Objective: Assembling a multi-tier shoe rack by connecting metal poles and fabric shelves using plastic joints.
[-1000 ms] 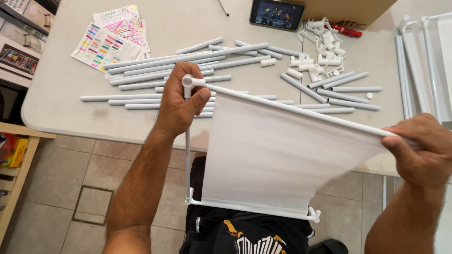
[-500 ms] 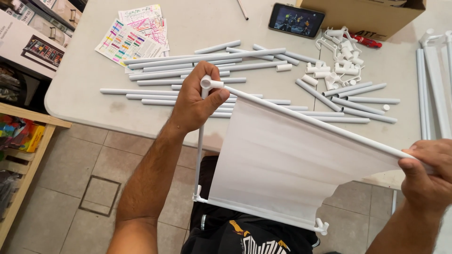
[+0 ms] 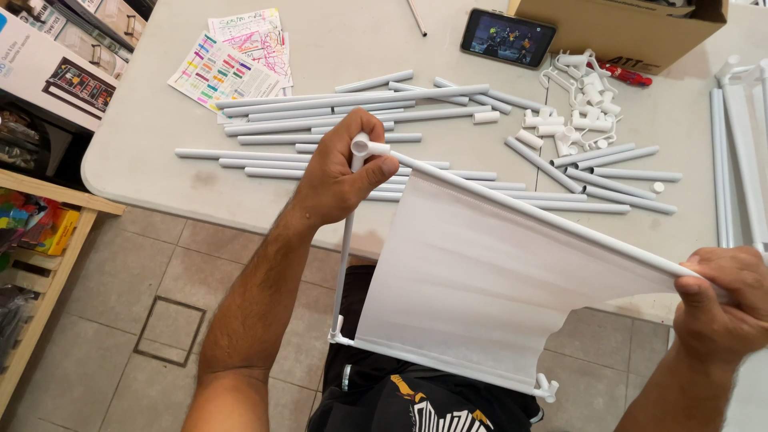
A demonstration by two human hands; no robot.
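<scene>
The left hand (image 3: 340,178) was closed around the top corner of a white fabric shelf panel (image 3: 488,296), its fingers wrapped over the white plastic corner connector (image 3: 362,147) and its thumb pressed along the start of the upper rod (image 3: 544,216). That rod ran down to the right through the panel's top hem to the right hand (image 3: 724,300), which was clenched in a fist around the rod's far end, just off the table's front edge. From the connector a thin white side tube (image 3: 342,264) dropped straight down to a second small connector at the panel's lower left, and the hemmed bottom edge of the panel ended at another white connector (image 3: 547,389) at the lower right, just above the person's dark printed shirt (image 3: 424,408). The whole panel was held up in the air in front of the person, below and nearer than the grey-white table (image 3: 128,172), over a tiled floor. On the table, well behind the left hand, lay a spread of loose white tubes (image 3: 352,112) of several lengths, with more of them (image 3: 608,180) to the right. A heap of white plastic connectors (image 3: 580,108) sat beyond these, near a cardboard box (image 3: 624,28) with a smartphone (image 3: 509,37) leaning against it, its screen lit. Colourful printed instruction sheets (image 3: 232,60) lay at the table's far left, and long white poles (image 3: 740,160) lay along its right side.
</scene>
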